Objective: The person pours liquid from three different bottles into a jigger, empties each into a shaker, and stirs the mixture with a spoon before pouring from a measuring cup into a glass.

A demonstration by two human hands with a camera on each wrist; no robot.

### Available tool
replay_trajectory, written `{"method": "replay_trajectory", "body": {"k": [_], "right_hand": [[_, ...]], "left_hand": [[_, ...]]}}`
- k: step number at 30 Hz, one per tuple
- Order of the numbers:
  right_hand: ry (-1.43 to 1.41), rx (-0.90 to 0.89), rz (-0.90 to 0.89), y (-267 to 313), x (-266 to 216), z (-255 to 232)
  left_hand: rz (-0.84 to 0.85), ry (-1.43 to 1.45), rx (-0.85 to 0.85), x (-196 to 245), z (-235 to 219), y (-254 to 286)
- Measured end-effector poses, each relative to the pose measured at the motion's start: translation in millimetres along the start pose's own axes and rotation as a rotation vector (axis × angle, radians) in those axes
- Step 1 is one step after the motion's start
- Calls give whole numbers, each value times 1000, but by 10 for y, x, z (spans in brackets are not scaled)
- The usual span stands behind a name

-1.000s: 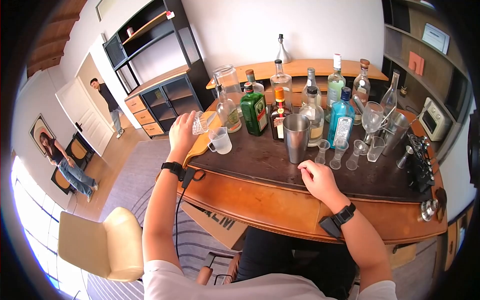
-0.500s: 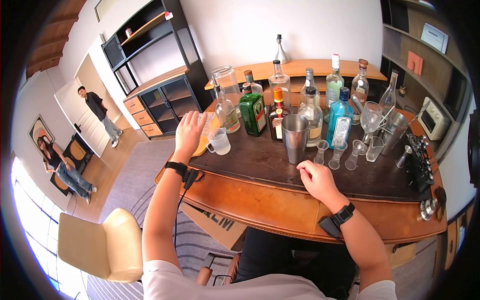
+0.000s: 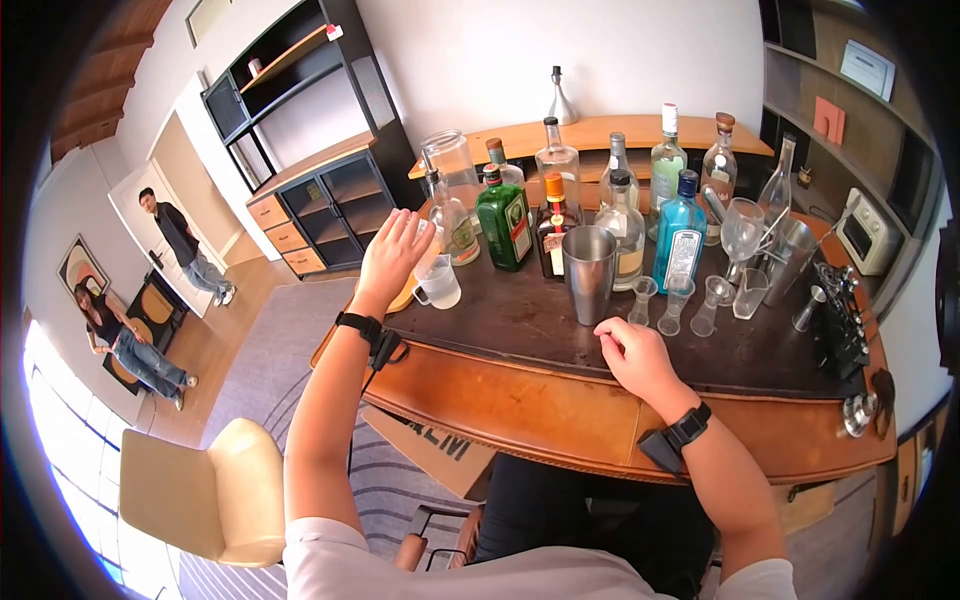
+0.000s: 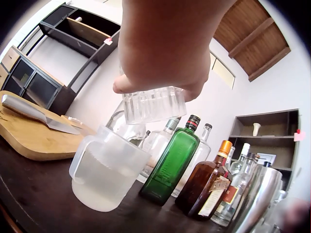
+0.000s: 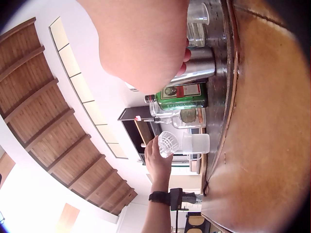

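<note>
My left hand (image 3: 392,262) grips a ribbed clear glass tumbler (image 4: 154,106). The tumbler hangs just above a translucent plastic jug (image 4: 106,170) holding cloudy liquid; in the right wrist view the tumbler (image 5: 168,144) looks tilted. From the head camera the hand hides most of it. My right hand (image 3: 640,358) rests on the front of the dark tabletop, fingers loosely curled with nothing in them. Close beyond its fingertips a steel shaker tin (image 3: 590,278) stands upright. A green bottle (image 3: 503,222) and a brown bottle with an orange cap (image 3: 553,235) stand behind.
A wooden cutting board (image 4: 34,131) with a knife (image 4: 41,116) lies left of the jug. Several small measuring glasses, a blue bottle (image 3: 681,240) and a stemmed glass (image 3: 742,235) stand to the right. Two people stand at the far left, one near the door (image 3: 145,215).
My left hand has shifted slightly right with the tumbler, which was plainly visible beyond the fingers before. My right hand stays still. The person at the doorway has stepped into the room.
</note>
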State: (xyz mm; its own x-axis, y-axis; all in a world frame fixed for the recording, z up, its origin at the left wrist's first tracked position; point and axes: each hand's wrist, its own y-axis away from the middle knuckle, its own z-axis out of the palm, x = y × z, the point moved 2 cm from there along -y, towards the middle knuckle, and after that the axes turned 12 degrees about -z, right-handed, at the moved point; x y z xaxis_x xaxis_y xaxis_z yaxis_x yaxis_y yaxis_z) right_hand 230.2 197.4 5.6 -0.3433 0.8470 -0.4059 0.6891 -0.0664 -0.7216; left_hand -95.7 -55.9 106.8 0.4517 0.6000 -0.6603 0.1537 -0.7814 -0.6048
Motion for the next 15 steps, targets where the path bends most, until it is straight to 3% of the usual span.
{"method": "replay_trajectory", "body": {"k": [15], "right_hand": [[4, 7, -5, 2, -3, 3]], "left_hand": [[-71, 93, 14, -1, 1, 54]]}}
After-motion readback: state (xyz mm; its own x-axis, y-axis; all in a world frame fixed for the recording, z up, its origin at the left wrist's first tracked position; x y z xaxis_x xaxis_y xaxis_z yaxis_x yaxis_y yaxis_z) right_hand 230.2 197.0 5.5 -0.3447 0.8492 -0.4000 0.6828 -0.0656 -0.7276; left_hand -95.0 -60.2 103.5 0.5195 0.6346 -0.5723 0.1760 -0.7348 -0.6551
